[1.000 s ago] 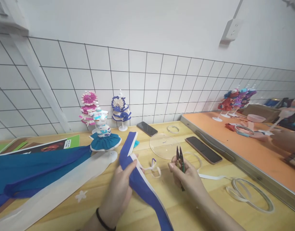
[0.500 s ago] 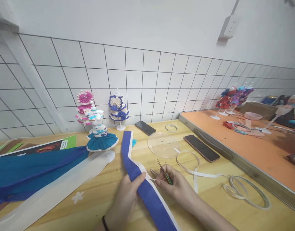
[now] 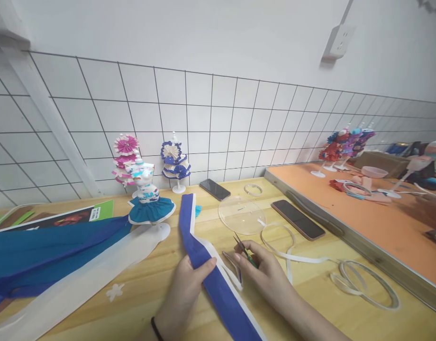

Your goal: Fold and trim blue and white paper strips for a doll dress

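A long blue fabric strip [image 3: 218,290] with a white edge runs across the table, bent near its far end. My left hand [image 3: 186,290] grips it near the middle, thumb on top. To its right, my right hand [image 3: 262,271] is closed around small green-handled scissors [image 3: 243,247], their thin points aimed away from me. A narrow white ribbon [image 3: 235,280] loops down between my hands, beside the strip's edge. The right thumb and forefinger are close to a thin piece whose kind I cannot make out.
A dress form in a teal skirt [image 3: 151,209] stands left, beside wide teal fabric [image 3: 61,241] and a white strip [image 3: 93,279]. Two phones [image 3: 215,188] [image 3: 298,219], a clear disc [image 3: 242,215] and coiled white ribbon [image 3: 369,284] lie beyond and right. An orange table [image 3: 346,213] adjoins.
My right hand has moved slightly right, away from the blue strip. The narrow white ribbon, near its fingertips before, now hangs in a loose loop. My left hand keeps its grip.
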`<state>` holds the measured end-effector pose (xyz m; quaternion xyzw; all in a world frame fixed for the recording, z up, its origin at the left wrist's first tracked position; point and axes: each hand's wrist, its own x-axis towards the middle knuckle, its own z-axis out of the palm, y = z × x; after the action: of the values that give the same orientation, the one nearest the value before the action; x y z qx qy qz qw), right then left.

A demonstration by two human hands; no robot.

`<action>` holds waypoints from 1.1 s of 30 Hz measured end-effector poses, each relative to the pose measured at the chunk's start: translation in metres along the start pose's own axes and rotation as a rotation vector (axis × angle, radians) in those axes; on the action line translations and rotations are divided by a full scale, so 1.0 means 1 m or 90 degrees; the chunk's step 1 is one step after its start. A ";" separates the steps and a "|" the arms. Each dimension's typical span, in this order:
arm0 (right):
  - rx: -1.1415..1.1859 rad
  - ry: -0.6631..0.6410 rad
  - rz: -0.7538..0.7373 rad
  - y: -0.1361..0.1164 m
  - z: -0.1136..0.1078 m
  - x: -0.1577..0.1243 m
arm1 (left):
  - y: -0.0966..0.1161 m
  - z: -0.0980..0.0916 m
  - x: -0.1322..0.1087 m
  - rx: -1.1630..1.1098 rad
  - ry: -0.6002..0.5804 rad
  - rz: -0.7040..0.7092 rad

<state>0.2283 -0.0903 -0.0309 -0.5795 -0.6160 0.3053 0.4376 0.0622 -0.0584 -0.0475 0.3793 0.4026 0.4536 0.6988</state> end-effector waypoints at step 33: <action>0.210 -0.228 0.208 -0.006 0.016 -0.012 | 0.000 0.001 0.000 -0.039 -0.037 0.039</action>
<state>0.2110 -0.1011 -0.0349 -0.5290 -0.5240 0.5653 0.3549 0.0628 -0.0580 -0.0471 0.3829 0.3561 0.4758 0.7073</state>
